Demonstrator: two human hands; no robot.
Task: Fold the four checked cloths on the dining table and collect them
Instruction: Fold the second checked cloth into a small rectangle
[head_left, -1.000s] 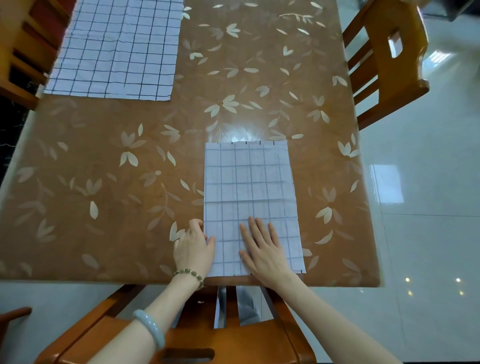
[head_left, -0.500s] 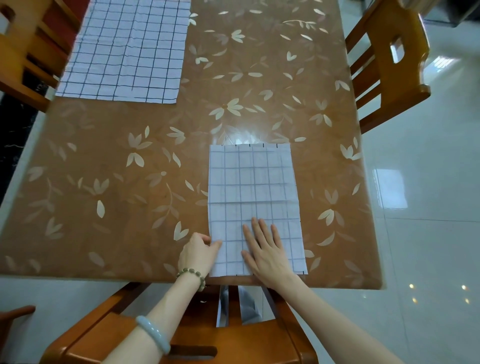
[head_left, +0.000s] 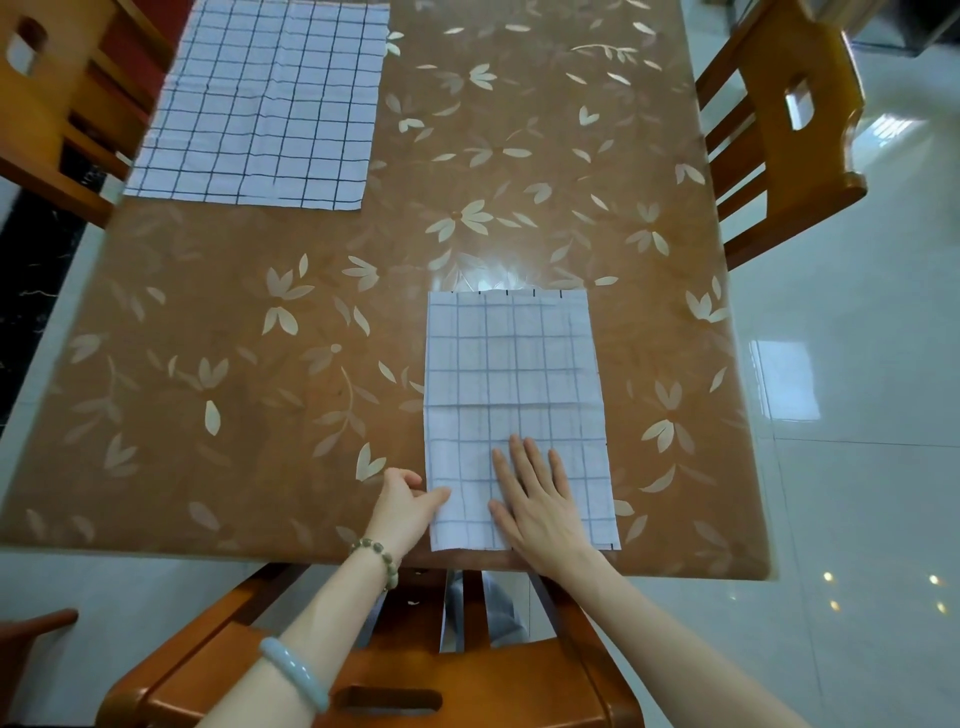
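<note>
Pressing flat with the right hand (head_left: 540, 504), fingers (head_left: 524, 462) straight and a little spread, on the near part of the folded cloth (head_left: 514, 364). Pinching with the left hand (head_left: 402, 506) at that cloth's left edge, close to the near left corner, thumb on top and the other fingers curled. Both hands on the one cloth, just beside each other: left at the edge, right further in.

Running straight away from the fingertips, the cloth's long axis: near short edge at the table (head_left: 234, 364) rim by the wrists, far short edge well beyond the fingers. Just ahead of the right fingertips, a crease across the cloth from left to right. Judging from this, probably mid-fold, with another fold to come, either near end over far end or across from the pinched edge; cannot tell which. Left hand better placed for lifting, right for holding down.

Thin and white with a faint grey grid, lying flat, sides fairly square, dark thread ends along the far edge.

Far ahead and left of the fingers, well apart: a second checked cloth (head_left: 265, 104), spread open, darker lines, wrinkled, not yet folded.
</note>
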